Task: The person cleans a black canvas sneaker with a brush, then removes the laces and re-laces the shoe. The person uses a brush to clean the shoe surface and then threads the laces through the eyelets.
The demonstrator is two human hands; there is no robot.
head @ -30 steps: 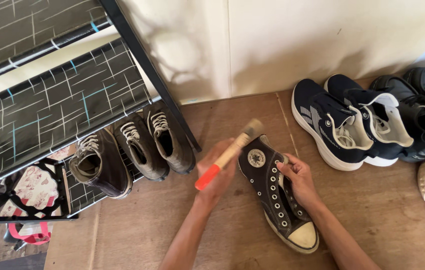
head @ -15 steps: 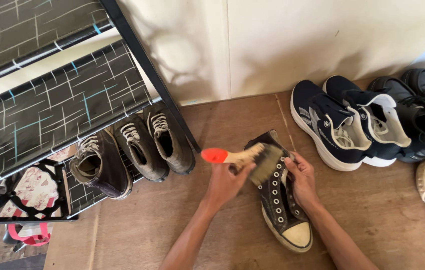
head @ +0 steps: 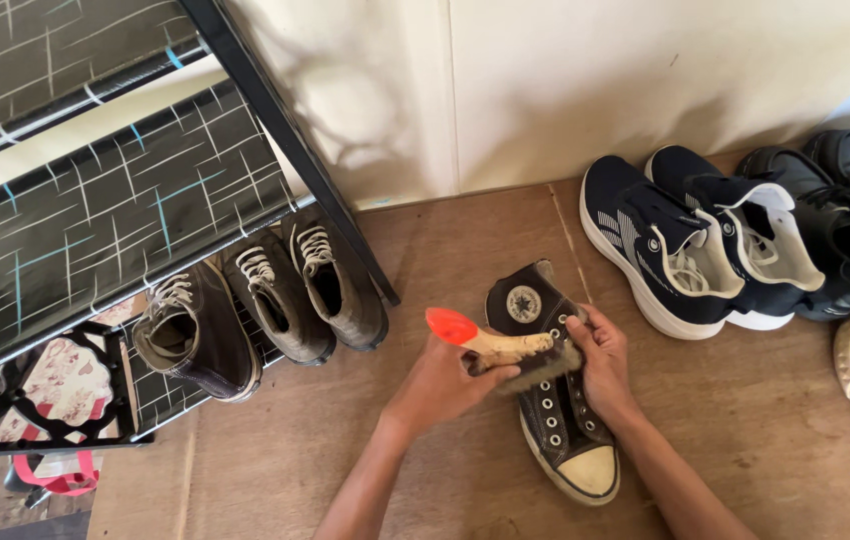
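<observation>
The shoe rack [head: 95,220] is cut off at the left and top edge. To its right, on the wooden floor [head: 465,240], lies the black high-top sneaker [head: 555,400]; its middle is hidden behind the brush [head: 505,350]. The right hand [head: 605,365] grips the sneaker's side, the fingers closed on it. The left hand [head: 440,385] is clenched around the brush handle, whose bristles are blurred.
</observation>
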